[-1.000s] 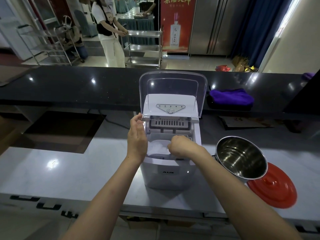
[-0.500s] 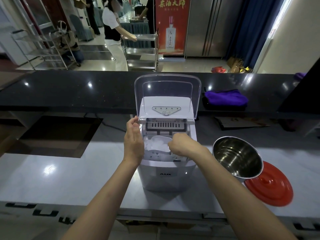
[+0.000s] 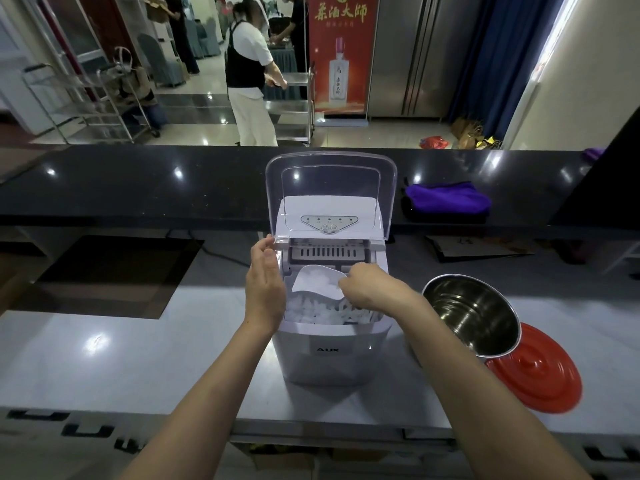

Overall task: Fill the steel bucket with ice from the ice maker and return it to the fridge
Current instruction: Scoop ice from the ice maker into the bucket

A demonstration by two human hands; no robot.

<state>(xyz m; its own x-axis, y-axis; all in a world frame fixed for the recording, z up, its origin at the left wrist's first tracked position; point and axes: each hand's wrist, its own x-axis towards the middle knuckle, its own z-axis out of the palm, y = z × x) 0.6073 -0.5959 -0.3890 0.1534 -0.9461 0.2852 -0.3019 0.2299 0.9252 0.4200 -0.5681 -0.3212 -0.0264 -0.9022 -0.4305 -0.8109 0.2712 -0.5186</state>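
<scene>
A white AUX ice maker (image 3: pixel 329 355) stands on the grey counter with its clear lid (image 3: pixel 330 188) raised. Ice cubes (image 3: pixel 322 311) fill its basket. My right hand (image 3: pixel 367 289) grips a white plastic scoop (image 3: pixel 317 280) loaded with ice, lifted just above the basket. My left hand (image 3: pixel 265 285) rests flat against the machine's left side, fingers together, holding nothing. The steel bucket (image 3: pixel 471 317) stands empty and uncovered right of the machine. Its red lid (image 3: pixel 536 368) lies on the counter beside it.
A raised black bar top (image 3: pixel 138 188) runs behind the machine, with a purple cloth (image 3: pixel 446 199) on it. A dark recess (image 3: pixel 114 275) opens in the counter at left. Beyond the bar a person (image 3: pixel 249 81) stands at a steel trolley, and a steel fridge (image 3: pixel 412 53) stands farther back.
My right hand has raised the scoop out of the ice basket with ice in it. My left hand stays on the machine's side. The person behind has shifted right.
</scene>
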